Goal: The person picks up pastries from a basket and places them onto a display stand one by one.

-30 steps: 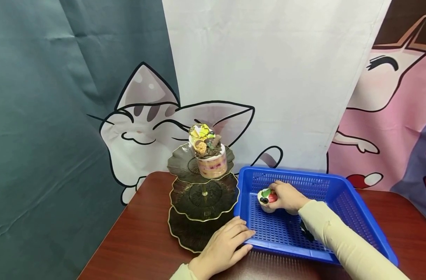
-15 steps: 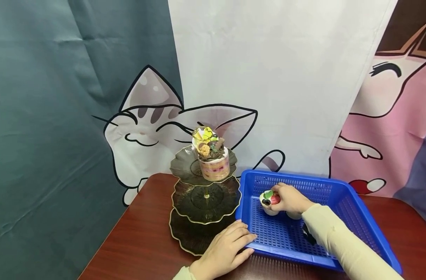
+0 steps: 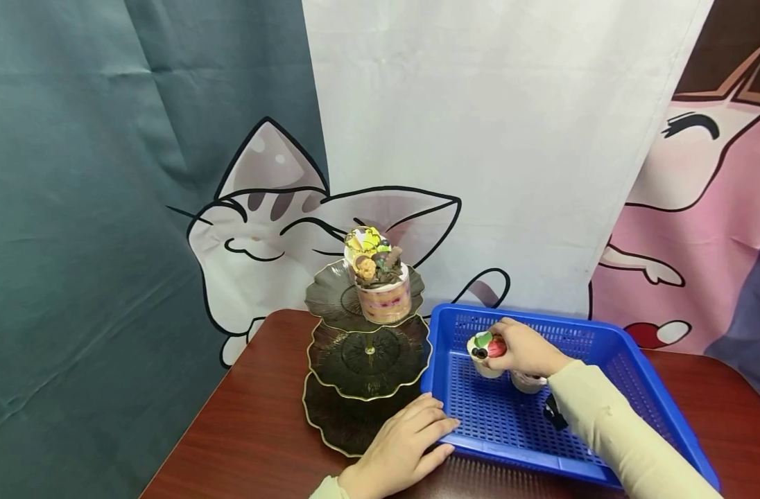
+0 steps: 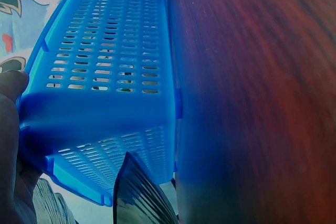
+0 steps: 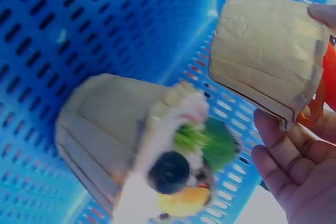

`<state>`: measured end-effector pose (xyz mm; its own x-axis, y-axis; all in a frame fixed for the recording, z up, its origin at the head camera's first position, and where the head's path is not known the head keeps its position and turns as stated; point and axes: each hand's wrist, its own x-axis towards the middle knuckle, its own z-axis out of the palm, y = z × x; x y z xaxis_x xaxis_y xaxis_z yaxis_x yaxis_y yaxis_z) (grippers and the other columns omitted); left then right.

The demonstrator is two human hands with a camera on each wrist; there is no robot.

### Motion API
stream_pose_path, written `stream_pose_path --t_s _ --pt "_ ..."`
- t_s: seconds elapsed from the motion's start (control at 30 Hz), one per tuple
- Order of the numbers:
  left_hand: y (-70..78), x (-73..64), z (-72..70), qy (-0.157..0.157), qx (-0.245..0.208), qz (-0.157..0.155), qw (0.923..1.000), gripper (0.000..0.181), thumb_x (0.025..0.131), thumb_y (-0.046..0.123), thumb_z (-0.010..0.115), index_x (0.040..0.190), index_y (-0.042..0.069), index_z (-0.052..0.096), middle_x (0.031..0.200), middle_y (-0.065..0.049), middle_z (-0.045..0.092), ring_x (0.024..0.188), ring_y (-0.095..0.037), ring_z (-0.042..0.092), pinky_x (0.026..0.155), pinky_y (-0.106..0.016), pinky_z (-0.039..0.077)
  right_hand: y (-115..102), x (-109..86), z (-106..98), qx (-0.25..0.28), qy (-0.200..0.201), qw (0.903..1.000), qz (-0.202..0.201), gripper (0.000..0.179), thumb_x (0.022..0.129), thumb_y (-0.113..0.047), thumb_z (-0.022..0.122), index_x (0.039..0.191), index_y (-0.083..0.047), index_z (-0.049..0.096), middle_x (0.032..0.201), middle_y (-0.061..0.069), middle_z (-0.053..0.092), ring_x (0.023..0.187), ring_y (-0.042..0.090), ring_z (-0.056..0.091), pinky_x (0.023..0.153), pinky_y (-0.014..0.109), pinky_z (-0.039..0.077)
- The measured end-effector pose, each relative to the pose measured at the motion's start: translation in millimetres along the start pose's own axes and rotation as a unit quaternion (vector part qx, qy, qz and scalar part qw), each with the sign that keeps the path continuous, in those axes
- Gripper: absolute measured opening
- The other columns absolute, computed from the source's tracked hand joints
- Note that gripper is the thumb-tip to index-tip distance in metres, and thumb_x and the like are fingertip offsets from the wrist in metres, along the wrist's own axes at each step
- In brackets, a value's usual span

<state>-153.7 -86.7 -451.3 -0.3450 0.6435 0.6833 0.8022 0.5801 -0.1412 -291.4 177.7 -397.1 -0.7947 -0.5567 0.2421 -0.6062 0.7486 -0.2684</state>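
On the basket's rim (image 3: 530, 458), the left grip (image 3: 401, 447) lies relaxed; the right grip (image 3: 530, 350) pinches a cup (image 3: 485, 357).

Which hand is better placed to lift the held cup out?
Right, probably: the right hand has that cup in its grip, while the left hand rests on the rim of the blue basket.
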Motion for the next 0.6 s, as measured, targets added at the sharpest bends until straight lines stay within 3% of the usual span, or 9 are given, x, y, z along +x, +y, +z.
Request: stream_pose_path --t_s 0.37,0.6 --pt "0.7 0.2 1.4 0.000 0.006 0.004 1.0000 0.024 0.093 0.033 0.060 0.111 0.018 0.068 0.105 0.007 0.066 0.112 -0.010 0.058 0.113 -0.029 0.040 -3 1.0 -7 -0.006 -0.009 0.9999 0.005 0.053 0.068 -0.032 0.077 0.105 0.004 0.064 0.093 0.008 0.061 0.076 0.011 0.052 0.061 0.022 0.046" --pt "0.4 -0.7 1.2 -0.002 0.002 0.001 1.0000 0.024 0.095 0.032 0.057 0.112 0.019 0.068 0.106 0.008 0.066 0.113 -0.010 0.058 0.113 -0.029 0.040 -9 0.2 -16 -0.015 0.006 0.9999 -0.004 0.055 0.067 -0.034 0.077 0.104 0.005 0.064 0.090 0.008 0.060 0.073 0.010 0.050 0.059 0.021 0.045"
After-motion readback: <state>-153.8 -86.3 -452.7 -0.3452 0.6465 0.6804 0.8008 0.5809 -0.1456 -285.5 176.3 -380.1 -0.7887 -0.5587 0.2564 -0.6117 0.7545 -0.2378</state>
